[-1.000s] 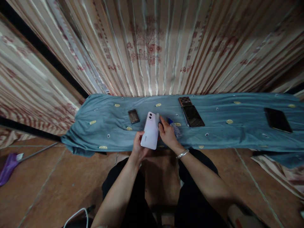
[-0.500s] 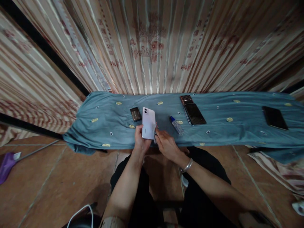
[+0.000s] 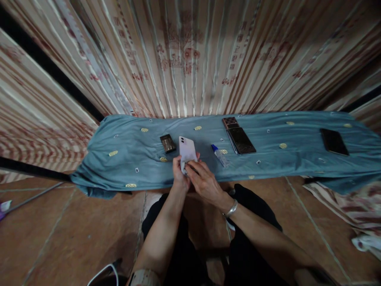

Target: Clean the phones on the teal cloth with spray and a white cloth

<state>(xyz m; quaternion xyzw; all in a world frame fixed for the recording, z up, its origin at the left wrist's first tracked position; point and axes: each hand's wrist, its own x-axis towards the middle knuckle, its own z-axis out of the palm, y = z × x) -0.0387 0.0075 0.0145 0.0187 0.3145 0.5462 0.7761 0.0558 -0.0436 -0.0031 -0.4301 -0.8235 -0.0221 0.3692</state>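
A pale lilac smartphone (image 3: 187, 148), its back with two camera lenses facing up, is held over the near side of the cloth-covered bench. My left hand (image 3: 179, 171) is wrapped round its lower left side. Bent over the phone's lower end, my right hand (image 3: 205, 180) presses a small pale cloth (image 3: 183, 167) against the back. Most of that cloth is hidden under the fingers. Just left of the phone lies a small black case (image 3: 168, 143). To the right rests a clear spray bottle with a blue cap (image 3: 219, 155).
A blue-green patterned sheet (image 3: 137, 151) covers the bench. Dark phones (image 3: 242, 141) lie right of the bottle, and a black tablet-like device (image 3: 333, 142) lies farther right. Striped curtains (image 3: 190, 91) hang behind. A white cable (image 3: 105, 270) is at the lower left.
My right hand has moved left with the cloth, from the phone's right edge onto the lower part of its back. The camera view has shifted slightly.
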